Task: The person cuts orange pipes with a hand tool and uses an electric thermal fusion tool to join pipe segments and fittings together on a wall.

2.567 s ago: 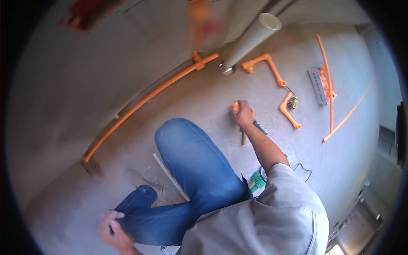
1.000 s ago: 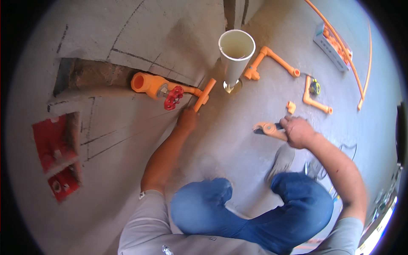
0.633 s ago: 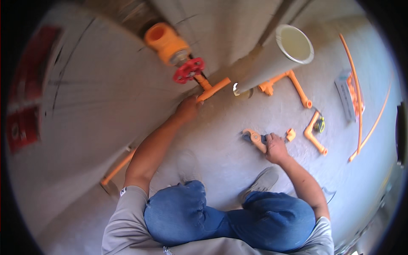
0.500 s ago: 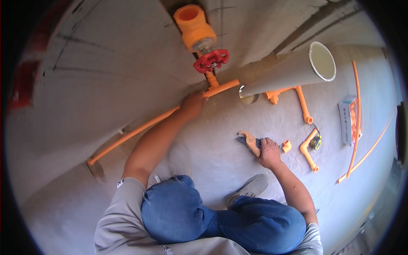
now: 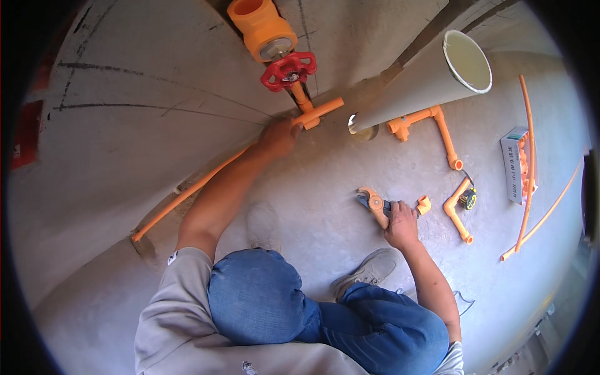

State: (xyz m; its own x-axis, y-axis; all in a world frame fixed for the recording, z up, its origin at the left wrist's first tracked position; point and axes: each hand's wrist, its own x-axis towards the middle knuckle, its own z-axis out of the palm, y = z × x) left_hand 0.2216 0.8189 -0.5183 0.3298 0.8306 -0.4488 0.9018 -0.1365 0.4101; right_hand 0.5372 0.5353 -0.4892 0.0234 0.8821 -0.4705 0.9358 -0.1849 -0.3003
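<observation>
A long orange plastic pipe (image 5: 187,195) runs slantwise beside the base of the wall. My left hand (image 5: 279,137) is closed around it near its right end, just below a valve with a red handwheel (image 5: 289,71). A short orange pipe (image 5: 301,94) comes down from that valve and meets or passes behind the held pipe; whether they are joined I cannot tell. Low over the floor, my right hand (image 5: 402,225) grips the handles of a pipe cutter (image 5: 376,205) with an orange jaw. The cutter's head points away to the left, touching no pipe.
A wide grey pipe (image 5: 412,90) rises from the floor behind. To the right lie an orange elbow (image 5: 424,205), pipe assemblies (image 5: 445,144), a tape measure (image 5: 468,198), a box of fittings (image 5: 515,165) and loose orange pipes (image 5: 528,137). My shoe (image 5: 372,272) is near the cutter.
My view has shifted, so the valve and wall sit higher and further left. My left shoe now shows. Both hands keep their hold on the pipe and the pipe cutter.
</observation>
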